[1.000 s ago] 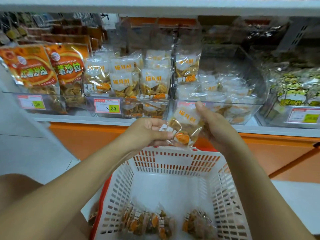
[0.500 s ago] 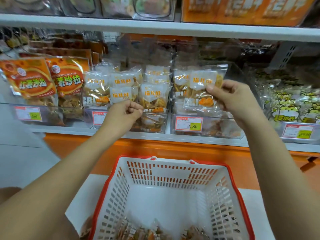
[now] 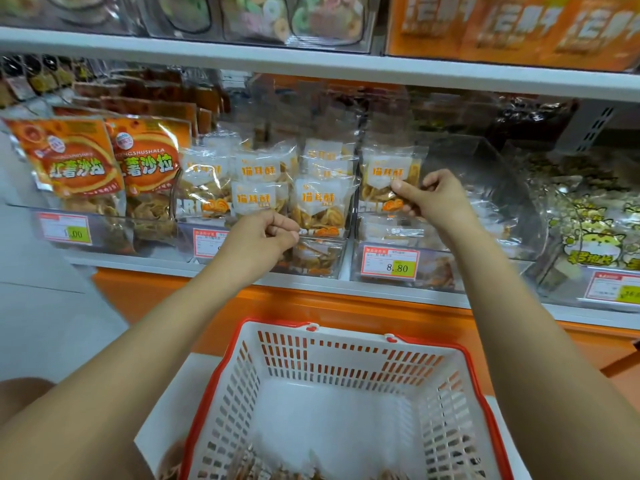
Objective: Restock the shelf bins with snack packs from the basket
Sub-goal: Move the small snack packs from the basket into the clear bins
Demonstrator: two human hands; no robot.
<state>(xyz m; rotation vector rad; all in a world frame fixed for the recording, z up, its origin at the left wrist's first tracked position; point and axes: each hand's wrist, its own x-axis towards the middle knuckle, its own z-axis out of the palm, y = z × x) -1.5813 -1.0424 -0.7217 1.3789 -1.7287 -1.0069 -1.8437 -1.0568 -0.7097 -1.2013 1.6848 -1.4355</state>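
Note:
My right hand (image 3: 438, 197) is shut on a clear snack pack (image 3: 388, 176) with a white label and holds it upright at the front left of the right clear bin (image 3: 491, 188). Flat packs lie lower in that bin. My left hand (image 3: 263, 235) is closed, its fingertips against the lower left corner of a standing pack (image 3: 320, 206) in the middle bin (image 3: 322, 261), which holds several upright packs. Below, the white basket with a red rim (image 3: 346, 336) sits between my forearms. A few packs (image 3: 311, 474) show at its bottom edge.
Orange bags (image 3: 69, 161) fill the left bin and cat-print bags (image 3: 595, 237) the far right one. The upper shelf board (image 3: 311, 64) overhangs the bins, with ring candy (image 3: 277, 15) above it. Price tags (image 3: 389, 265) front each bin. An orange base panel (image 3: 346, 306) runs below the shelf.
My right hand has lifted the pack from above the basket up into the right bin. My left hand let go of it and rose to the middle bin. The view tilted upward.

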